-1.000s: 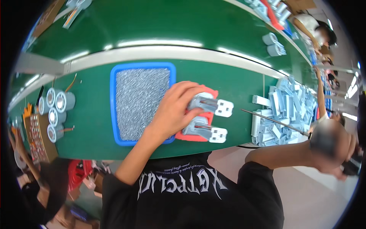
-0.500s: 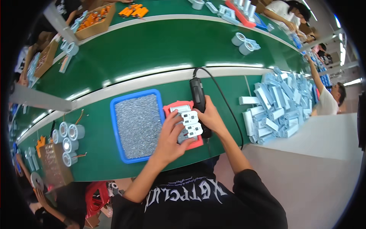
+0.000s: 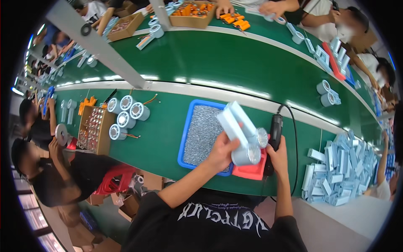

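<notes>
My left hand [image 3: 223, 152] grips a light-blue plastic housing [image 3: 235, 119] with two long arms and two round, cup-like ends, holding it tilted above the tray and fixture. Clear or shiny faces show on the round ends. My right hand [image 3: 278, 156] is wrapped round a black electric screwdriver [image 3: 276, 128], which stands upright with its cord at the top; its tip is hidden. Between the hands, under the housing, lies a red fixture [image 3: 251, 171]. A blue tray [image 3: 183, 145] filled with small silvery metal pieces, probably screws, lies left of it.
Light-blue housings [image 3: 342, 164] are heaped at the right. Several round motor-like parts [image 3: 125, 119] stand at the left, beside a cardboard box [image 3: 103, 136] of small parts. A grey post [image 3: 105, 54] rises behind them. Other people work at the left and across the green bench.
The view has swung left. My left hand has lifted the housing off the red fixture and turned it, so its round ends face right. My right hand still holds the screwdriver.
</notes>
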Tool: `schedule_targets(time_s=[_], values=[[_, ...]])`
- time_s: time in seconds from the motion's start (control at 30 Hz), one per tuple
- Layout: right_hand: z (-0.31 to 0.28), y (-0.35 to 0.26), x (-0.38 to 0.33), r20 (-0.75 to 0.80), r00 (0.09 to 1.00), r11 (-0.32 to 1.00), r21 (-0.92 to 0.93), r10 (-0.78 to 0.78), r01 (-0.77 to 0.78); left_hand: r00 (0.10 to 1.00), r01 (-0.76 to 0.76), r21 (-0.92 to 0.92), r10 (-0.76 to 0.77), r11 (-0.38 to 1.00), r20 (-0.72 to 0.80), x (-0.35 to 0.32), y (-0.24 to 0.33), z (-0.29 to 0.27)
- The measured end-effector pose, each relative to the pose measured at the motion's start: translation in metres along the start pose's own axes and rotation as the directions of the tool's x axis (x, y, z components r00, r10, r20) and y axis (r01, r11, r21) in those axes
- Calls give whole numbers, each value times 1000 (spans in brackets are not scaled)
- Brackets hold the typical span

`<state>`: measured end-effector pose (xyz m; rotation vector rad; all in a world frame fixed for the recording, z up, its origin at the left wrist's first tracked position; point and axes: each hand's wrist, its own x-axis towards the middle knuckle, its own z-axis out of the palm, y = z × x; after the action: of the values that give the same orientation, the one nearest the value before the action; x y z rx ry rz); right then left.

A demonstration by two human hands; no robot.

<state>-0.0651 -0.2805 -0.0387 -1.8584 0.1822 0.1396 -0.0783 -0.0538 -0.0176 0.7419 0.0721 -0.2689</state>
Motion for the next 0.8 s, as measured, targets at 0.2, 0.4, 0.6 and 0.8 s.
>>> schedule_targets(time_s=[0.2,0.4,0.6,0.8], values=[[-1,-31,-5,-123,981,976,-142,149,-166,812,-541,836,200,-94,548,132,91,41],[2,-2,5,-156,949,817,-558,-274,144,932,-219,383,-75,-897,356,253,57,36],[-6,-35,5,-201,927,817,-555,-317,159,830,-348,619,76,-704,553,206,72,-6],[94,-154,30,325,727,673,-279,-604,685,935,-5,728,254,-686,246,23,243,-57]])
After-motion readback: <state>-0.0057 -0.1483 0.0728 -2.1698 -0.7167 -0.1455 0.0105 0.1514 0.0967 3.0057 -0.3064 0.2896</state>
